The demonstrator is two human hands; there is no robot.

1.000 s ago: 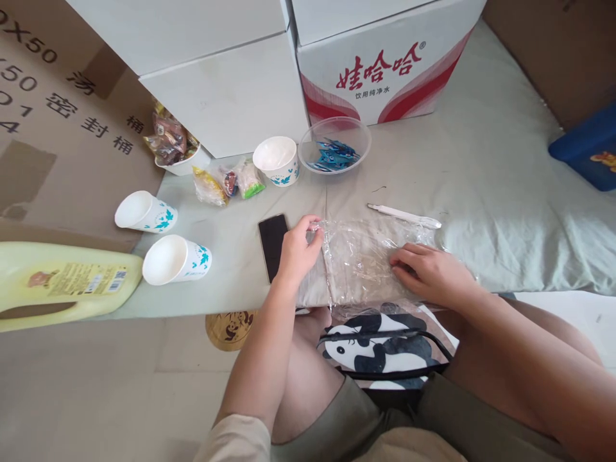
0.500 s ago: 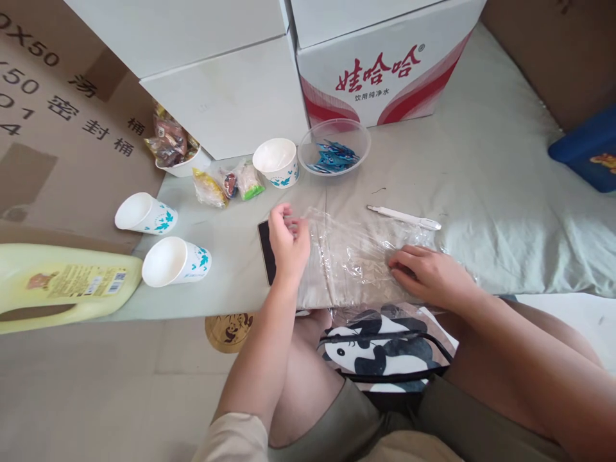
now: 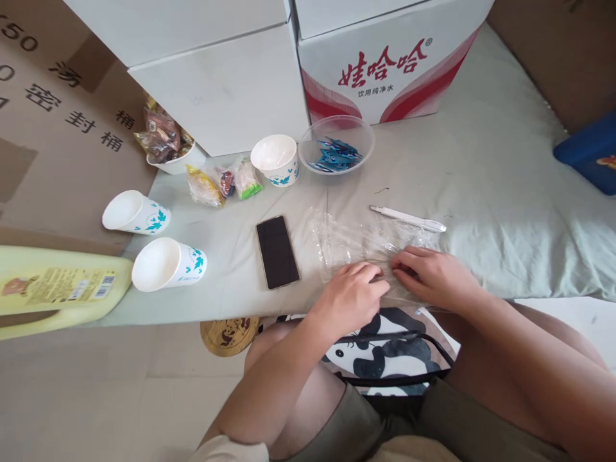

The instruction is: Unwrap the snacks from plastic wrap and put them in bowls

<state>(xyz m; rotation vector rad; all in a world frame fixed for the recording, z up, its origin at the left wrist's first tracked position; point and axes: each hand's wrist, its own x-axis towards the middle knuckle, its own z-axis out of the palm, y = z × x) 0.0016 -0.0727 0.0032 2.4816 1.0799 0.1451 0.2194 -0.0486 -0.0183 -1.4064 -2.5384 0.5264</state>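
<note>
A crumpled sheet of clear plastic film lies on the cloth-covered surface; whether it is a bag I cannot tell. My left hand is at its near edge, fingers bent and closed on the film. Close beside it on the right, my right hand has its fingers curled together on the film's right part. Just beyond the film lies a white pen-shaped cutter with a thin tip. To the left of the film is a phone, its dark screen facing up.
Paper cups stand at left near a yellow jug. Farther back are small wrapped snacks, a paper bowl and a clear plastic bowl with blue packets. White cartons wall off the back; a blue container is at right.
My left hand has moved right and nearer, from over the phone to the film's near edge beside my right hand. The phone is now uncovered. My right hand stays nearly in place.
</note>
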